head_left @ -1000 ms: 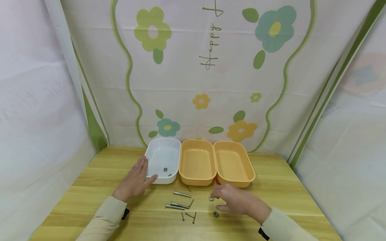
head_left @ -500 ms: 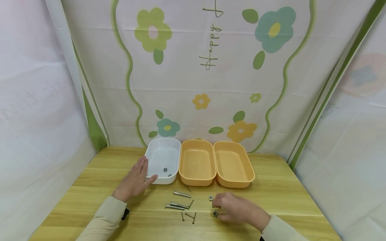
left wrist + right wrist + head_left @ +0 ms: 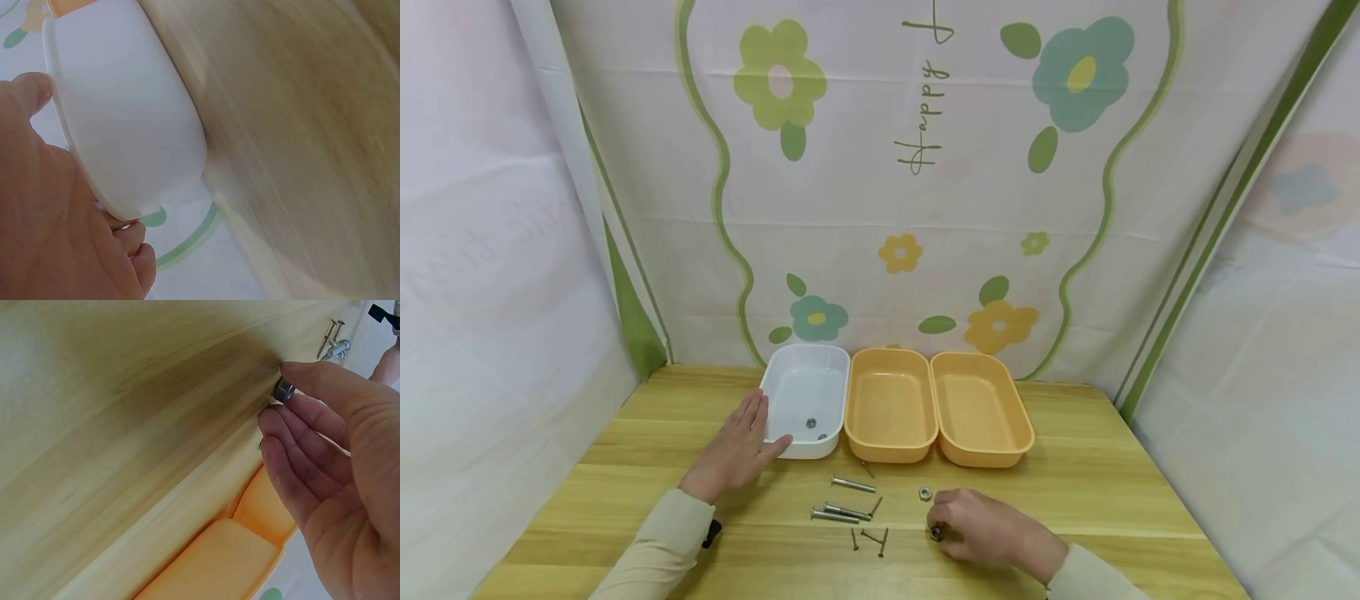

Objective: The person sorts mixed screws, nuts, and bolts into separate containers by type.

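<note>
My left hand (image 3: 733,446) rests on the near left corner of a white tray (image 3: 805,448), fingers along the side rim and thumb over the front rim. In the left wrist view the thumb (image 3: 34,94) touches the tray's rim. My right hand (image 3: 988,529) pinches a hex nut (image 3: 284,390) between thumb and forefinger, at the table top; the other fingers are bent beside it. A second nut (image 3: 925,493) lies on the table just beyond this hand. Inside the white tray are two nuts, one nut (image 3: 811,423) plain and the other partly hidden by the front wall.
Two orange trays, a middle tray (image 3: 891,454) and a right tray (image 3: 988,458), stand beside the white one. Long bolts (image 3: 853,483) and several small screws (image 3: 883,542) lie on the wooden table (image 3: 1112,500) between the hands. A printed cloth (image 3: 865,192) hangs behind.
My right hand has moved from the farther nut toward me to the nearer one, leaving the farther one on the table, and its fingers have closed around the nearer nut. The left hand stays put.
</note>
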{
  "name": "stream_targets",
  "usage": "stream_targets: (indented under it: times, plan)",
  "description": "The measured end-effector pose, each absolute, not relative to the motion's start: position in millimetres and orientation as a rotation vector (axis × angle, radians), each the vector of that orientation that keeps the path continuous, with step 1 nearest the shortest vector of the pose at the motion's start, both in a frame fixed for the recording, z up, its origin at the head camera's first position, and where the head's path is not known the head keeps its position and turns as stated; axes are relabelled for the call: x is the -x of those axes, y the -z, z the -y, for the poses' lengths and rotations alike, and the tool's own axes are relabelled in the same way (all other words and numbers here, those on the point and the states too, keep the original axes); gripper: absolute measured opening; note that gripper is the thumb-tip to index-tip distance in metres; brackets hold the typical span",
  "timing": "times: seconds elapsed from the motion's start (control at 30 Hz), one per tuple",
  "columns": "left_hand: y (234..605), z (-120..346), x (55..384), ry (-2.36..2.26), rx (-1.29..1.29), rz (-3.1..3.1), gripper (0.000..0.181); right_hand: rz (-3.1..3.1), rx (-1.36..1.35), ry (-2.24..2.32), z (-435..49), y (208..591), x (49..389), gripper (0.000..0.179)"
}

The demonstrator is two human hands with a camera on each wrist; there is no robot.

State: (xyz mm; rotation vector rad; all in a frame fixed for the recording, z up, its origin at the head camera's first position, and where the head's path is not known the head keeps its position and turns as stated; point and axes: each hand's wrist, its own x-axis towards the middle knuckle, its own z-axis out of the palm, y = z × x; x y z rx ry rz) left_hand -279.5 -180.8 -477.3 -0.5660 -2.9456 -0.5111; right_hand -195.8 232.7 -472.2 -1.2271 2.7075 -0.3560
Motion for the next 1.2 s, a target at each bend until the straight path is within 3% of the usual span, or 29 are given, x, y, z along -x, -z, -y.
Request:
stream_targets:
  times: [0.33,0.73,1.2]
  plan:
    - [477,181,280,0.499,0.564,2.952,0.092,-2.695,1.252,0.364,-229,473,200,0.006]
    - [478,182,280,0.513,0.575,2.949,0.092,-2.726,1.321,0.47,-228,477,209,0.017]
    - [477,181,278,0.514,0.567,2.948,0.091,-2.785,1.281,0.406,-213,457,227,0.017]
